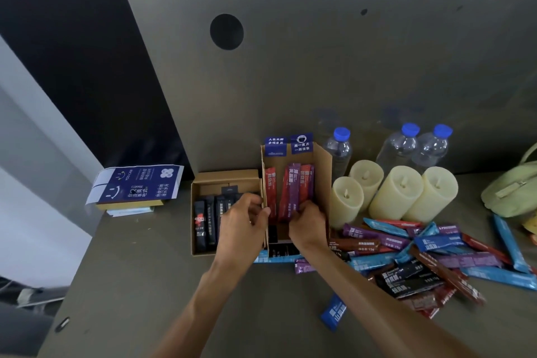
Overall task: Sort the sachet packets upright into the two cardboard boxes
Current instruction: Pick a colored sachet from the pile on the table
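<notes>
Nearest us, 1 blue sachet (334,311) lies alone toward the worktop's (145,285) near edge. Left hand (244,221): fingers curled over the tall box's (322,171) left wall; we judge it steadies the box. Right hand (308,224): fingers closed on the lower ends of the red and purple sachets (296,189), standing them upright inside. Low box (226,176), touching it at the far edge, holds black sachets (206,221). Loose pile (436,256) lies toward the right edge, within reach.

R hand (308,222) on sachets (294,187) in box (323,171)
</notes>
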`<action>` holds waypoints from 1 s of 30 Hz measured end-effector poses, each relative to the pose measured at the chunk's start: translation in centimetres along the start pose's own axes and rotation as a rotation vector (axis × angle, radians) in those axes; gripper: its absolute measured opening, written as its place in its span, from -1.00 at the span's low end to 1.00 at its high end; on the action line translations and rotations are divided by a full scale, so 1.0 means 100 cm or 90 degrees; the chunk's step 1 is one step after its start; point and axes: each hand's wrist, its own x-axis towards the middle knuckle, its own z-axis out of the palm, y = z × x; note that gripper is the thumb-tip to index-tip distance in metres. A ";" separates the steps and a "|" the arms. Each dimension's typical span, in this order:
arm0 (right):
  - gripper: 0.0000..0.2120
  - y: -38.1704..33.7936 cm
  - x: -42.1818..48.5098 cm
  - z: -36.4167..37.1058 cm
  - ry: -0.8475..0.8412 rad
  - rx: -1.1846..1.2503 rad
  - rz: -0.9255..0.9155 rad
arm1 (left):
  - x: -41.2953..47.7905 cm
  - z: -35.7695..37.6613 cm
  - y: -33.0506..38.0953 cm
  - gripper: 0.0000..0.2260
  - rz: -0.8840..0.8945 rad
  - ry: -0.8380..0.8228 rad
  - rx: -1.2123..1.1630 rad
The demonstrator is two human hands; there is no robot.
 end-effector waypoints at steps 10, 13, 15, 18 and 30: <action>-0.79 0.003 0.012 0.004 -0.051 -0.173 -0.056 | 0.004 -0.001 -0.005 -0.91 0.003 -0.015 -0.020; -0.64 -0.002 0.011 0.005 -0.017 -0.184 -0.081 | 0.004 -0.001 -0.005 -0.91 0.007 -0.014 -0.017; -0.60 -0.006 0.011 0.004 0.006 -0.181 -0.095 | 0.004 -0.001 -0.005 -0.91 0.009 -0.010 -0.013; -0.61 -0.007 0.014 0.002 0.026 -0.171 -0.125 | 0.003 -0.001 -0.004 -0.90 0.010 -0.014 -0.007; -0.82 -0.008 0.019 0.001 0.013 -0.149 -0.117 | 0.002 0.000 -0.001 -0.94 0.004 -0.014 -0.011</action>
